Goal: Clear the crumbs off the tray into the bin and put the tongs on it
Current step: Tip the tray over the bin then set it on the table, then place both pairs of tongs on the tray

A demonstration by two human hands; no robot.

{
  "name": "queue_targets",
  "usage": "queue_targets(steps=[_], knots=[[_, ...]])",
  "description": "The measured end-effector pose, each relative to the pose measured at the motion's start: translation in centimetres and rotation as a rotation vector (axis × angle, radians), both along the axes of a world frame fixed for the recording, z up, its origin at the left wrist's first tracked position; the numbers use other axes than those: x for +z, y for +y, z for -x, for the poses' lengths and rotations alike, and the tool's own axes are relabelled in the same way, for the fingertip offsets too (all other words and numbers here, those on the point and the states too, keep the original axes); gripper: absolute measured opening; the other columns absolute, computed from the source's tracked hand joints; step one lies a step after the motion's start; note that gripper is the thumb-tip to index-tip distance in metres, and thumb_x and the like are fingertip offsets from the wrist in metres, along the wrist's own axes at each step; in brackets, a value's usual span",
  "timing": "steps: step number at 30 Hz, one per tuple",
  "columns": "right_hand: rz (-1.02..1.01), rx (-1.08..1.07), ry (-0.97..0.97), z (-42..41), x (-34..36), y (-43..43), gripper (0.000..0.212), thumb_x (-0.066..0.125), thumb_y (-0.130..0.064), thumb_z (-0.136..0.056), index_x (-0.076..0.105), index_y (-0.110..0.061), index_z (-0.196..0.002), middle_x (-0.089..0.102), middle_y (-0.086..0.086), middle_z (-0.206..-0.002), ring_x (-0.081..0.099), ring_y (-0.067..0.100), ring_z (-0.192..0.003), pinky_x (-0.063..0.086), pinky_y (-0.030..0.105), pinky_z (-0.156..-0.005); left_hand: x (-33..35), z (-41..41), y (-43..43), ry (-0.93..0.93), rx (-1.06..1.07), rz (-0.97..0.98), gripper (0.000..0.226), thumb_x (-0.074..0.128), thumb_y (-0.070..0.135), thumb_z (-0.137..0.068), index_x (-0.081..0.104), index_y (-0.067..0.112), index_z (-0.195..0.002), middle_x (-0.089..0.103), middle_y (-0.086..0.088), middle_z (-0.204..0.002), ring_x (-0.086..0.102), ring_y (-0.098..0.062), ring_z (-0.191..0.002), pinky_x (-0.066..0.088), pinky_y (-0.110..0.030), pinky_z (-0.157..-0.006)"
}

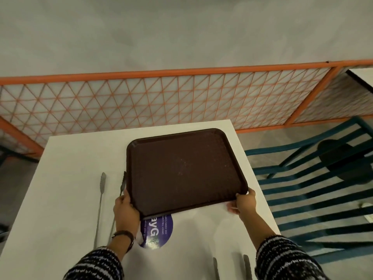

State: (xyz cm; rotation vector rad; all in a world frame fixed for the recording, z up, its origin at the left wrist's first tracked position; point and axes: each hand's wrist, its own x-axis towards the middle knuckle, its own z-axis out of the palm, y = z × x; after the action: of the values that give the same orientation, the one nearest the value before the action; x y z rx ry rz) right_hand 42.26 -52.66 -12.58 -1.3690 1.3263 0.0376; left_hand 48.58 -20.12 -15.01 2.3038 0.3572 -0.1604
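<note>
A dark brown tray with a few pale crumbs on it is over the white table. My left hand grips its near left corner, and my right hand grips its near right corner. The near edge looks lifted off the table. Long metal tongs lie on the table to the left of the tray, one arm partly hidden behind my left hand. A second pair of tongs shows at the near edge, between my arms. No bin is in view.
A round purple sticker is on the table under the tray's near edge. A teal slatted chair stands right of the table. An orange mesh fence runs behind it. Another table corner shows at far right.
</note>
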Motion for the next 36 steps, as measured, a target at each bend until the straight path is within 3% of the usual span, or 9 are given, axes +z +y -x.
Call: queue_targets(steps=[6, 9, 13, 15, 18, 22, 28, 31, 36], knots=[[-0.031, -0.033, -0.032, -1.1, -0.2, 1.7, 0.05, 0.034, 0.003, -0.095, 0.027, -0.019, -0.139, 0.055, 0.024, -0.103, 0.055, 0.019, -0.031, 0.05, 0.033, -0.045, 0.4, -2.2, 1.4, 0.008, -0.011, -0.028, 0.048, 0.034, 0.003, -0.094, 0.035, 0.01, -0.141, 0.046, -0.019, -0.125, 0.051, -0.036, -0.109, 0.041, -0.043, -0.102], [-0.031, -0.012, -0.026, -1.2, 0.1, 2.0, 0.049, 0.036, 0.001, -0.096, 0.027, -0.019, -0.14, 0.057, 0.026, -0.114, 0.056, 0.026, -0.048, 0.05, 0.035, -0.048, 0.9, -2.5, 1.7, 0.02, -0.046, 0.002, 0.048, 0.032, 0.002, -0.095, 0.032, 0.008, -0.142, 0.046, -0.02, -0.127, 0.05, -0.035, -0.11, 0.039, -0.038, -0.102], [-0.008, 0.062, -0.013, 0.0, 1.4, 2.5, 0.053, 0.042, -0.014, -0.099, 0.017, -0.022, -0.145, 0.065, 0.022, -0.095, 0.06, 0.029, -0.06, 0.048, 0.033, -0.049, 1.0, -3.1, 2.4, 0.037, -0.149, -0.021, 0.056, 0.039, 0.001, -0.092, 0.024, 0.01, -0.146, 0.047, -0.021, -0.131, 0.05, -0.036, -0.117, 0.04, -0.042, -0.105], [0.116, 0.115, -0.007, 1.4, 2.5, 2.9, 0.056, 0.045, -0.021, -0.098, 0.017, -0.021, -0.146, 0.065, 0.017, -0.097, 0.06, 0.026, -0.063, 0.049, 0.031, -0.049, 1.6, -2.6, 2.7, 0.035, -0.167, 0.015, 0.058, 0.042, 0.004, -0.092, 0.021, 0.013, -0.146, 0.049, -0.021, -0.13, 0.051, -0.036, -0.117, 0.04, -0.045, -0.105], [0.412, 0.214, 0.006, 5.4, 4.3, 4.6, 0.05, 0.049, -0.028, -0.096, 0.029, -0.022, -0.14, 0.063, 0.008, -0.109, 0.059, 0.02, -0.082, 0.055, 0.035, -0.07, 3.3, -0.3, 2.8, -0.034, -0.169, 0.055, 0.054, 0.045, 0.002, -0.091, 0.03, 0.011, -0.143, 0.048, -0.019, -0.131, 0.048, -0.034, -0.12, 0.036, -0.039, -0.107], [0.629, 0.361, 0.085, 13.9, 4.5, 8.2, 0.047, 0.055, -0.037, -0.09, 0.041, -0.025, -0.134, 0.053, 0.003, -0.131, 0.05, 0.026, -0.119, 0.043, 0.044, -0.102, 4.3, 4.5, 3.4, -0.046, -0.244, 0.036, 0.05, 0.049, 0.002, -0.091, 0.038, 0.007, -0.139, 0.046, -0.018, -0.137, 0.045, -0.03, -0.125, 0.035, -0.034, -0.104], [0.676, 0.48, 0.38, 24.8, 2.2, 14.6, 0.091, 0.059, -0.06, -0.078, 0.019, -0.015, -0.147, 0.024, 0.009, -0.153, 0.024, 0.033, -0.139, 0.02, 0.048, -0.113, 3.8, 11.5, 4.8, 0.016, -0.366, 0.069, 0.041, 0.054, 0.003, -0.089, 0.05, 0.009, -0.129, 0.051, -0.011, -0.132, 0.049, -0.024, -0.122, 0.04, -0.029, -0.099], [0.572, 0.41, 0.447, 27.4, 0.5, 16.3, 0.09, 0.059, -0.049, -0.084, 0.009, -0.013, -0.149, 0.024, 0.013, -0.152, 0.024, 0.035, -0.138, 0.022, 0.051, -0.113, 3.6, 13.8, 5.7, 0.048, -0.39, 0.093, 0.038, 0.051, -0.001, -0.089, 0.053, 0.01, -0.126, 0.052, -0.01, -0.13, 0.047, -0.022, -0.123, 0.036, -0.024, -0.1], [0.645, 0.461, 0.348, 27.9, -0.1, 18.1, 0.07, 0.052, -0.033, -0.092, 0.017, -0.008, -0.148, 0.033, 0.017, -0.144, 0.034, 0.035, -0.128, 0.03, 0.049, -0.108, 3.5, 14.9, 7.4, 0.024, -0.374, 0.092, 0.038, 0.05, -0.004, -0.087, 0.058, 0.013, -0.12, 0.054, -0.01, -0.126, 0.048, -0.023, -0.121, 0.034, -0.023, -0.101]])
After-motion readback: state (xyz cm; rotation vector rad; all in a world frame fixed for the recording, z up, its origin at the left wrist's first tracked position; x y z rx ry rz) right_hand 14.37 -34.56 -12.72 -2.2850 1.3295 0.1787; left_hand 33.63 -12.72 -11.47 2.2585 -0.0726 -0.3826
